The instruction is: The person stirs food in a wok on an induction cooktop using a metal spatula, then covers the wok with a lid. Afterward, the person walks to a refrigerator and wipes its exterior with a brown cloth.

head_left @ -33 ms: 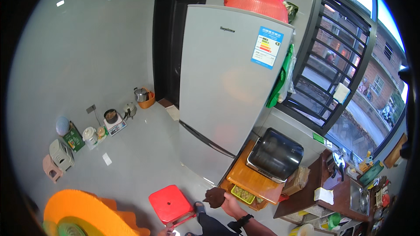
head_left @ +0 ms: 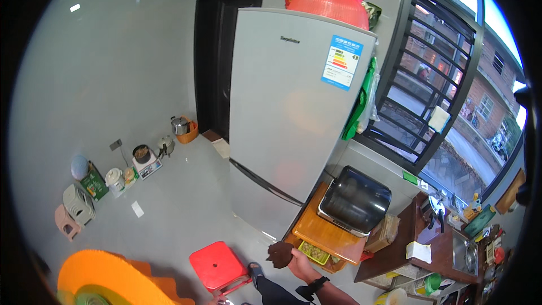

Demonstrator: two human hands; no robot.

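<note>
My right hand, a dark band on its wrist, reaches forward at the lower middle. Its fingers are closed on a dark brown, ragged-edged piece that looks like a crumpled cloth, held up clear of the floor. At the bottom edge, just below the red stool, only a bit of my left hand shows. Something small and shiny is beside it, and the frame cuts off most of the fingers. The grey refrigerator stands ahead, both doors closed.
Right of the refrigerator, a black countertop appliance rests on a wooden cabinet with a yellow basket below. Farther right is a brown counter with a sink. An orange scalloped object fills the lower left. Pots and small stools line the left wall.
The view has shifted slightly, so the refrigerator and stool sit a little farther left. My right hand still grips the brown piece.
</note>
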